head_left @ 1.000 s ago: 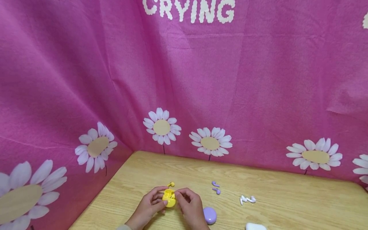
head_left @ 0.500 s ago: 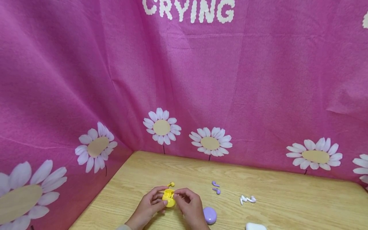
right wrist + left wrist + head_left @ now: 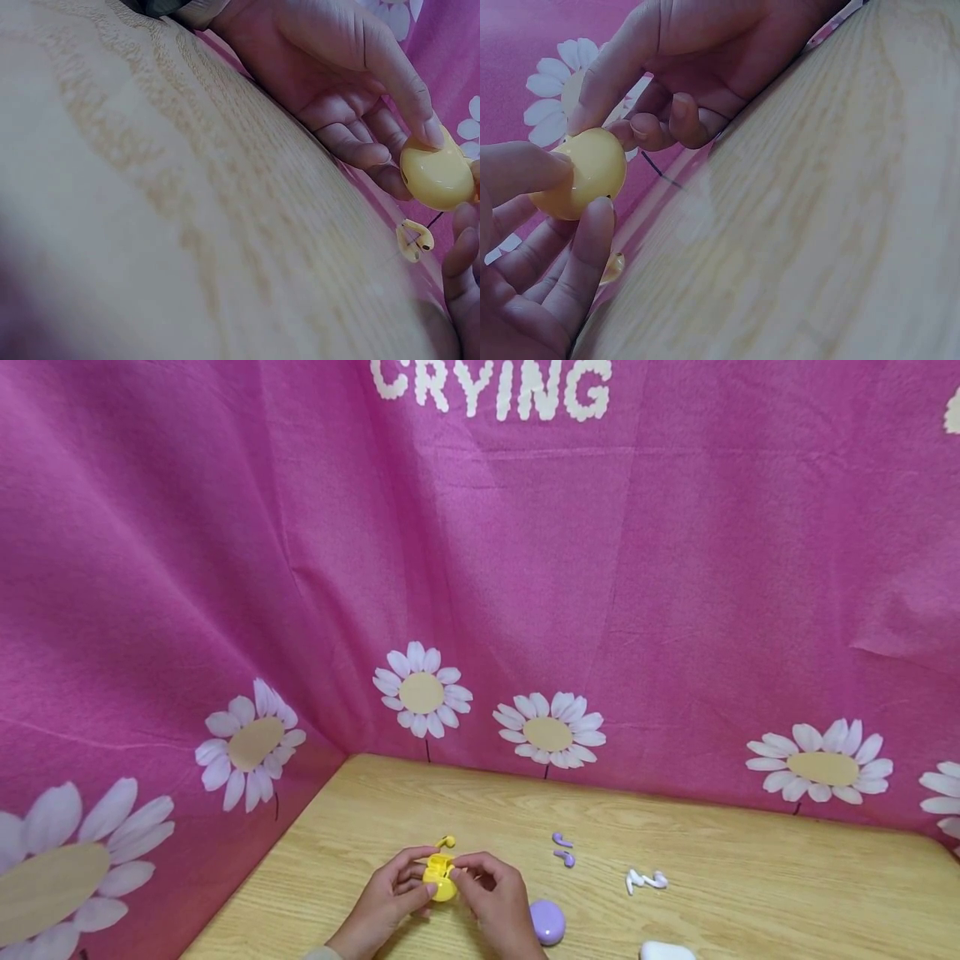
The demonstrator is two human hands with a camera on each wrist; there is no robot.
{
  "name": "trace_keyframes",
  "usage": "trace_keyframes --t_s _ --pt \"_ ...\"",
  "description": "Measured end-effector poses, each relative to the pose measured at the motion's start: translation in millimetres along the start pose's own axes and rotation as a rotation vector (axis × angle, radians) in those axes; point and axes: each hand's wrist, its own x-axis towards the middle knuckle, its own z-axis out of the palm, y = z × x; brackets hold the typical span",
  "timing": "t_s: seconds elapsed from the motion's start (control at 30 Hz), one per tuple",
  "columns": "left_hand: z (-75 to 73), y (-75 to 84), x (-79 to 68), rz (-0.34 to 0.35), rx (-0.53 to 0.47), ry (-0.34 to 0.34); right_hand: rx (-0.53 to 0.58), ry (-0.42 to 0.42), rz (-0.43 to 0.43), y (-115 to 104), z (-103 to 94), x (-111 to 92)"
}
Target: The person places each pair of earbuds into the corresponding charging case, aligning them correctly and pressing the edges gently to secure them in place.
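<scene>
My left hand (image 3: 386, 897) holds a yellow earbud case (image 3: 441, 888) with its lid raised, thumb on the front and fingers behind. At the right side of the case's opening, my right hand (image 3: 500, 900) pinches a yellow earbud between thumb and index finger; the fingertips mostly hide it. The left wrist view has the case's smooth rounded shell (image 3: 596, 169) with fingers of both hands at it. Just behind the case, another yellow earbud (image 3: 447, 841) lies on the table. The case is held above the table in the right wrist view.
Two purple earbuds (image 3: 564, 858) lie right of the hands, with a round purple case (image 3: 548, 922) beside the right hand. Farther right are two white earbuds (image 3: 656, 880) and a white case (image 3: 667, 951) at the bottom edge. A pink daisy-printed cloth (image 3: 675, 610) borders the wooden table (image 3: 750, 893).
My right thumb and fingertips have shifted slightly left, in over the case's opening. The left hand and the case stay almost still.
</scene>
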Motion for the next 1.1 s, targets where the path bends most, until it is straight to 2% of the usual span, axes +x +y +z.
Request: trace_keyframes --t_s 0.53,0.87,1.1 --pt "-0.3 -1.2 1.7 -0.008 0.011 0.008 -0.003 0.004 0.060 -2.3 -0.2 1.4" --pt "-0.7 -0.2 2.3 -0.026 -0.002 0.009 -0.037 -0.013 0.014 0.3 -0.7 0.1" --pt "-0.3 0.2 0.8 -0.011 -0.006 0.005 -0.020 -0.025 0.011 0.1 -0.2 0.8"
